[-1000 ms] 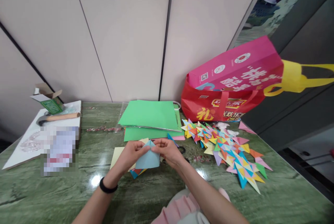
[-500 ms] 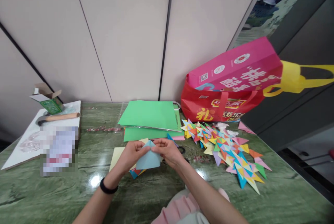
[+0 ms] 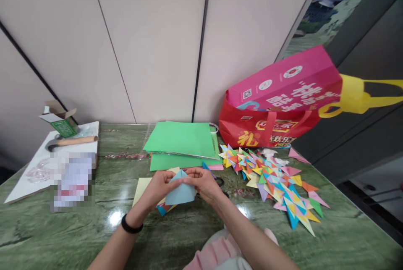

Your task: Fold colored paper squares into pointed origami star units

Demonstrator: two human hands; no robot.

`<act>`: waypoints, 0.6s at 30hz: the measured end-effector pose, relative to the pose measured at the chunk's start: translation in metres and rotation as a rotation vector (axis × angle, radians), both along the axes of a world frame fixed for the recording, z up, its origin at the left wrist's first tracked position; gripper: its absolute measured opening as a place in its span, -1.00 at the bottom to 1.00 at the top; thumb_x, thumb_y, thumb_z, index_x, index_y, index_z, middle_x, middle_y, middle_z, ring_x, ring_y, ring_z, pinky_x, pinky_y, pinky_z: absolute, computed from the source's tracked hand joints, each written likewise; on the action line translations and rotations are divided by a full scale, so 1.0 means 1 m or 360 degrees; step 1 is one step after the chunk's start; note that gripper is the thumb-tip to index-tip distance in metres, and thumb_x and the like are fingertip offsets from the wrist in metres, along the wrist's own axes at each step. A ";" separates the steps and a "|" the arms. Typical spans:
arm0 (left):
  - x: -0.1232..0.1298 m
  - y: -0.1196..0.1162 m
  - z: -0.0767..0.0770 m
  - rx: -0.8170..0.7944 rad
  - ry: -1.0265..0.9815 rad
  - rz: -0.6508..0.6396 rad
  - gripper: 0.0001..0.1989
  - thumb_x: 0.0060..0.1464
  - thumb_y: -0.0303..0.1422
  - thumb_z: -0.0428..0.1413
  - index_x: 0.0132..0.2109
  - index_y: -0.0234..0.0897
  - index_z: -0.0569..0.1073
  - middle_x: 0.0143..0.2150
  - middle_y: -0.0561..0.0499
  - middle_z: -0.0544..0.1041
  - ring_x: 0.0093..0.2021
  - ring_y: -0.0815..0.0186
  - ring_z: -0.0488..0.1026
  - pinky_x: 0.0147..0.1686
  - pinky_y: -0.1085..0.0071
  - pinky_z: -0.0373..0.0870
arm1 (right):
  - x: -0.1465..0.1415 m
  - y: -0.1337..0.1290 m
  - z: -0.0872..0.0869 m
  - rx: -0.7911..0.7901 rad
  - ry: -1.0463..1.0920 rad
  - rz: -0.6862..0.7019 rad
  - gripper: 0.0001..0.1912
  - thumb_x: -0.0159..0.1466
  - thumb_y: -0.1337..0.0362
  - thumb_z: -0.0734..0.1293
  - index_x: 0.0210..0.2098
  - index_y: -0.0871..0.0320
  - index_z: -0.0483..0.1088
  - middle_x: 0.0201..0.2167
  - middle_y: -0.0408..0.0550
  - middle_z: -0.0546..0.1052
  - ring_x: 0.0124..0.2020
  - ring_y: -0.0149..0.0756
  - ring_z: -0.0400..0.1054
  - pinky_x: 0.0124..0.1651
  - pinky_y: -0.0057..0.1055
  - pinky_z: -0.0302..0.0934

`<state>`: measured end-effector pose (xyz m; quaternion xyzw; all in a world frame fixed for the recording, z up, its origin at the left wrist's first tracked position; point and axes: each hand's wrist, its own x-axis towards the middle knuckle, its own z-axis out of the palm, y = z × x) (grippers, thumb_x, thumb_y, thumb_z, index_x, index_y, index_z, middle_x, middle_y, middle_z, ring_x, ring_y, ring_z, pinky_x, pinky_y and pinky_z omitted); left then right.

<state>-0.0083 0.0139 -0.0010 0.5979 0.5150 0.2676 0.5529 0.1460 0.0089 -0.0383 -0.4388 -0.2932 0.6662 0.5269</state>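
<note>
In the head view, pinching blue paper (image 3: pixel 180 195) by its peak with left hand (image 3: pixel 161 181) and right hand (image 3: pixel 201 181), probably thumb against finger, contact partly hidden. Just beyond both hands, green sheets (image 3: pixel 182 137). Right of right hand, folded pieces (image 3: pixel 269 177), then table edge (image 3: pixel 359 211); left of left hand, tabletop (image 3: pixel 116 186), then white board (image 3: pixel 25 188).

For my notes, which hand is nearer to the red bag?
Right. The right hand is in front and left of the red bag, apart from it; the left hand is farther left.
</note>
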 end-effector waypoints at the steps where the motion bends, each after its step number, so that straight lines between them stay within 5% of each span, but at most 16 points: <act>1: 0.000 0.000 0.000 -0.0005 0.0001 -0.0007 -0.66 -0.20 -0.13 0.15 -0.43 -0.40 0.44 -0.55 0.03 0.44 -0.55 0.35 0.32 -0.62 0.53 0.15 | 0.000 0.000 0.000 -0.0001 -0.0006 0.0000 -0.62 -0.38 0.33 0.56 -0.54 0.24 0.45 -0.66 -0.19 0.45 -0.64 -0.48 0.24 -0.52 -0.50 0.07; 18: 0.003 -0.002 -0.002 0.0028 0.0080 -0.0219 -0.70 -0.19 -0.15 0.09 -0.57 -0.30 0.26 -0.67 0.18 0.17 -0.65 0.48 0.06 -0.66 0.54 -0.08 | -0.001 -0.002 0.004 0.0071 -0.0085 0.0165 -0.69 -0.29 0.19 0.53 -0.59 0.22 0.48 -0.62 -0.18 0.46 -0.59 -0.48 0.21 -0.46 -0.49 0.03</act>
